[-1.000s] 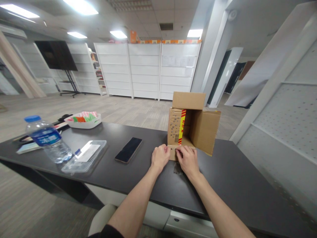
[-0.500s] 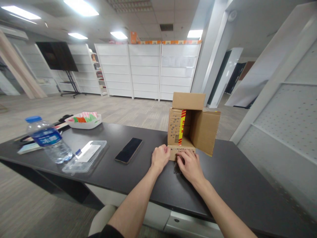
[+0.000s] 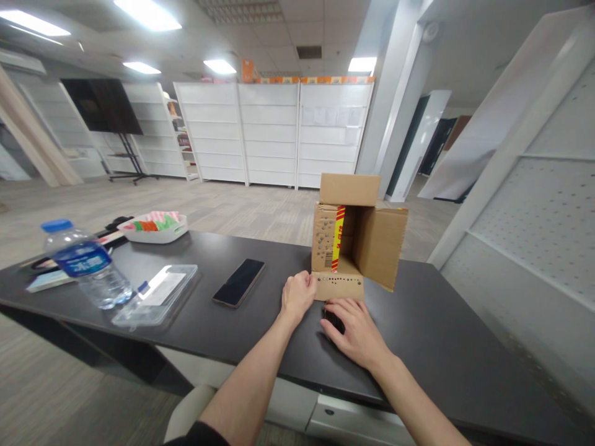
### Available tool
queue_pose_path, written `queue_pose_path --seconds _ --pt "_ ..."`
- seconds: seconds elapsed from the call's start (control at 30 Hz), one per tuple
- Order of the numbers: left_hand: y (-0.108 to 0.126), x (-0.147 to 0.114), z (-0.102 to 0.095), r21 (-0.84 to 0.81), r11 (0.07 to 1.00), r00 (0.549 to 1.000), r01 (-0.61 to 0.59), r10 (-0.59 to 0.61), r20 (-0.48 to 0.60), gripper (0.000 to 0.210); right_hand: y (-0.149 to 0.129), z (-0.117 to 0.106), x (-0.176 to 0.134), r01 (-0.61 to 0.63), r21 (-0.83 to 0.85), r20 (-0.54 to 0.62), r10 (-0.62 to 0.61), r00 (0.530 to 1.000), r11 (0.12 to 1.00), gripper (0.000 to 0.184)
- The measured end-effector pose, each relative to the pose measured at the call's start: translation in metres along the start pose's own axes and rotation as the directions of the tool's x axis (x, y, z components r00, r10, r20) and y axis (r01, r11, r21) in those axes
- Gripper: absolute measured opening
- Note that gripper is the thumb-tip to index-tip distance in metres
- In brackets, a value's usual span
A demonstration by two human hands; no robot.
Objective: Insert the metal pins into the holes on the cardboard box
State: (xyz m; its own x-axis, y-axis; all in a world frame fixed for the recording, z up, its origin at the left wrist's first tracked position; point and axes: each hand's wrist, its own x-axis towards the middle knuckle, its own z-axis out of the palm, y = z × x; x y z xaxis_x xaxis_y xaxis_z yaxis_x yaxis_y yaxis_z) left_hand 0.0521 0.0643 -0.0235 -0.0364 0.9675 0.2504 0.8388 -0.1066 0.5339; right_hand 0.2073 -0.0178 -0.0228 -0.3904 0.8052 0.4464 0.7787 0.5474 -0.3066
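Observation:
An open cardboard box stands on the dark desk, its front flap folded down towards me and dotted with small dark holes or heads. My left hand is closed at the flap's left edge, fingers pinching the cardboard. Just below the flap, my right hand lies low over the desk, thumb apart from its stretched fingers. Beneath that hand, partly hidden, is a bunch of thin dark rods, like screws or nails; I see none of them lifted.
Left of my hands lie a phone and a clear plastic case. Further left stand a water bottle and a white basket of colourful items. The box's side flap sticks out to the right.
My right hand has moved down off the flap to the dark rods, uncovering the flap's row of dots. My left hand stays at the flap edge. The view has shifted slightly.

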Motion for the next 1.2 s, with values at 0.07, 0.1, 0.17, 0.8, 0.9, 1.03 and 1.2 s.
queue_pose_path --seconds 0.07,0.1,0.17,0.8,0.9,1.03,1.2 --pt "0.0008 -0.0005 -0.0011 0.003 1.000 1.000 0.005 -0.005 0.011 0.030 -0.0013 -0.0003 -0.0002 -0.001 -0.015 0.014 0.001 1.000 1.000 0.022" --pt "0.0013 -0.0007 -0.0017 0.005 1.000 1.000 0.007 -0.007 0.015 0.030 -0.0018 -0.0005 -0.0003 -0.004 -0.019 0.021 0.005 1.000 1.000 0.023" --pt "0.0021 -0.0009 -0.0025 0.007 1.000 1.000 0.007 -0.008 0.017 0.030 -0.0025 -0.0009 -0.0003 -0.015 -0.024 0.034 0.016 0.999 1.000 0.023" --pt "0.0007 -0.0004 0.0002 0.003 1.000 1.000 0.002 -0.002 0.023 0.030 -0.0011 0.0010 -0.0001 -0.011 -0.044 0.066 0.014 0.998 0.999 0.026" --pt "0.0006 -0.0004 0.0003 0.011 1.000 0.999 0.016 -0.016 0.030 0.030 -0.0008 0.0014 0.0003 -0.011 -0.041 0.067 0.014 0.998 0.999 0.025" --pt "0.0013 -0.0008 -0.0009 0.013 1.000 1.000 0.012 -0.012 0.024 0.030 -0.0011 0.0013 0.0007 -0.015 -0.033 0.061 0.017 0.998 0.999 0.024" --pt "0.0012 -0.0009 -0.0010 0.015 1.000 1.000 0.007 -0.007 0.024 0.030 -0.0007 0.0014 0.0011 -0.015 -0.041 0.057 0.017 0.998 0.999 0.023"
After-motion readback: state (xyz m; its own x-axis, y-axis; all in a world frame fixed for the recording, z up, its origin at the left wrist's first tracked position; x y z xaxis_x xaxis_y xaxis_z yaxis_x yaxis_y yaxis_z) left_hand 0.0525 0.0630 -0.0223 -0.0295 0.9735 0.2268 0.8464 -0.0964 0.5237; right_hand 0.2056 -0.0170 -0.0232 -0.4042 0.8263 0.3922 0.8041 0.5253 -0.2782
